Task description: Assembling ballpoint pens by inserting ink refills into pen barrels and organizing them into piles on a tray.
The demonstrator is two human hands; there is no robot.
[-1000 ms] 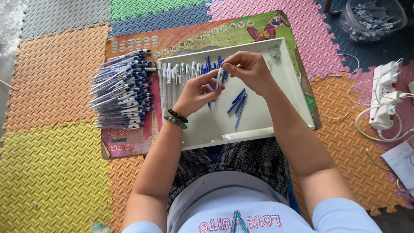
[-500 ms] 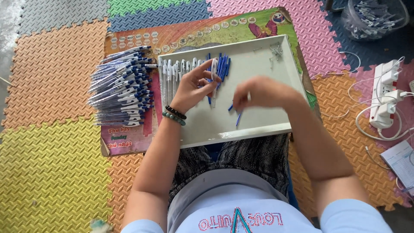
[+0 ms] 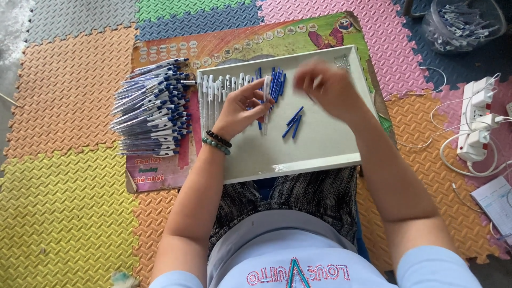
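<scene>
Head view, the only one: person seated on foam mats (image 3: 64,213), white tray (image 3: 314,154) across the lap, presumably to keep small parts at working height and from rolling off; left hand (image 3: 242,109) curled over the tray, fingers closed on a white pen barrel (image 3: 266,101) held upright along the tray, seemingly so its end faces the other hand; right hand (image 3: 330,88) blurred with motion above the tray's far right part, something pale between the fingers, grip cannot be told; a row of white barrels (image 3: 218,90) lies side by side along the tray's far left edge, about eight, count uncertain where the hand covers them; beside it a small bunch of blue parts (image 3: 276,82), too packed to count; three loose blue parts (image 3: 292,121) lie near mid-tray, between the hands; left of the tray, one large stack of finished pens (image 3: 152,109), blue and white, all pointing one way, far too many to count, resting on a printed board (image 3: 160,170); far right, one power strip (image 3: 477,125) with cables; top right, one clear bag (image 3: 461,21) of more parts
</scene>
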